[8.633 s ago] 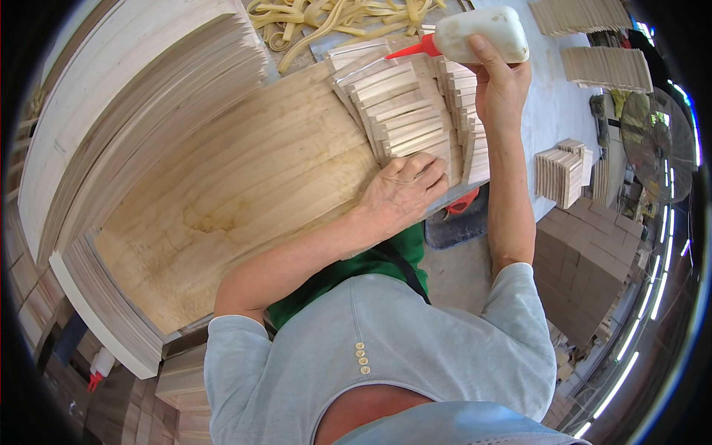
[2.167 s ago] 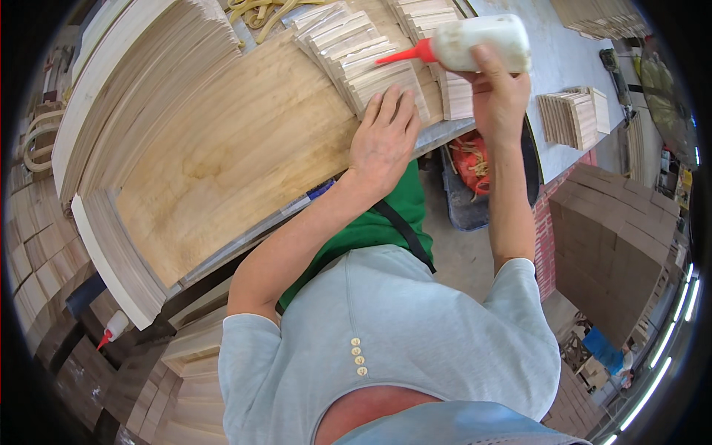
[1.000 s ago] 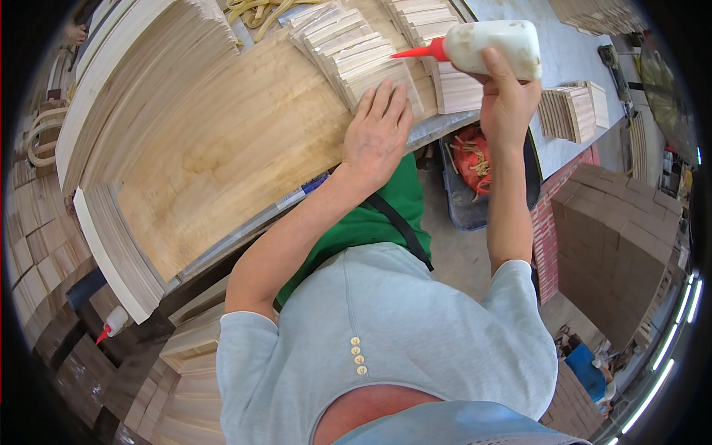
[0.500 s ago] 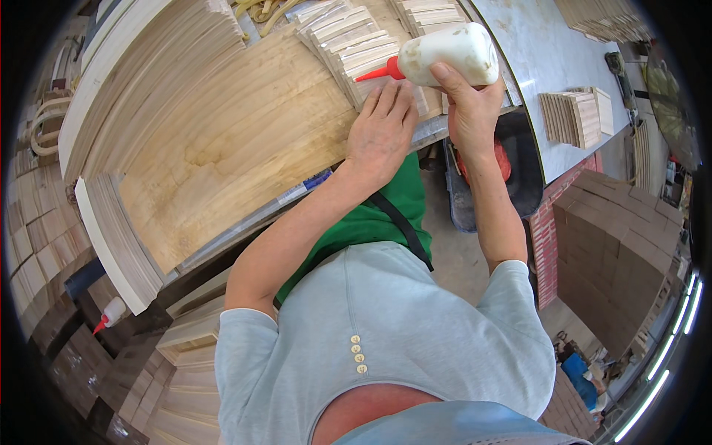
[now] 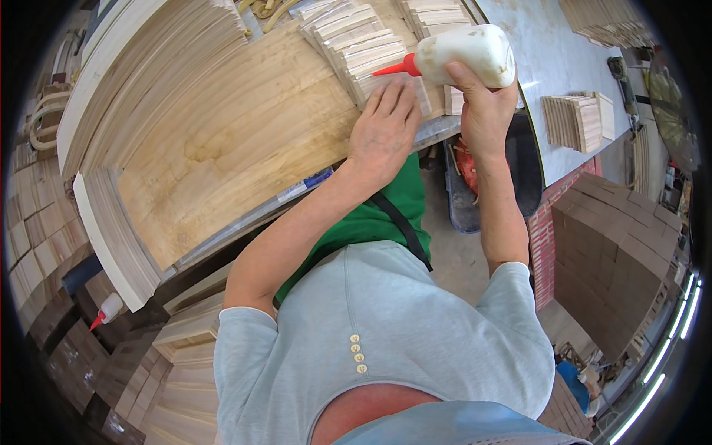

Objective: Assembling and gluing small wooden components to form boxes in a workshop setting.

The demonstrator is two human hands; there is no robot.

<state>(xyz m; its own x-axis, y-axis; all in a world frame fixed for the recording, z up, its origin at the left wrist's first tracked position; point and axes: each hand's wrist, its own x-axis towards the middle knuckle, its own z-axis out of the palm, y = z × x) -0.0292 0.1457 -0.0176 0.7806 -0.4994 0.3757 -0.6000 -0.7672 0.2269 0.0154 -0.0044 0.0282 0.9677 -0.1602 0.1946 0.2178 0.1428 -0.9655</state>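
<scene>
My right hand (image 5: 482, 111) grips a white glue bottle (image 5: 467, 53) with a red nozzle that points left and down at a fanned row of thin wooden slats (image 5: 356, 44). My left hand (image 5: 386, 126) lies flat, fingers apart, on the near end of that row, pressing the slats against the bench. The nozzle tip sits just above my left fingertips. A second row of slats (image 5: 434, 15) lies to the right, partly hidden behind the bottle.
A large curved plywood panel (image 5: 222, 141) covers the bench on the left, with stacked curved boards (image 5: 111, 237) at its edge. Small slat stacks (image 5: 575, 122) sit on a white table at right. A second glue bottle (image 5: 106, 310) lies low left. Cardboard boxes (image 5: 615, 259) stand at right.
My right hand has brought the glue bottle down and left, from above the slats to just over my left fingers. My left hand has stayed flat on the slats.
</scene>
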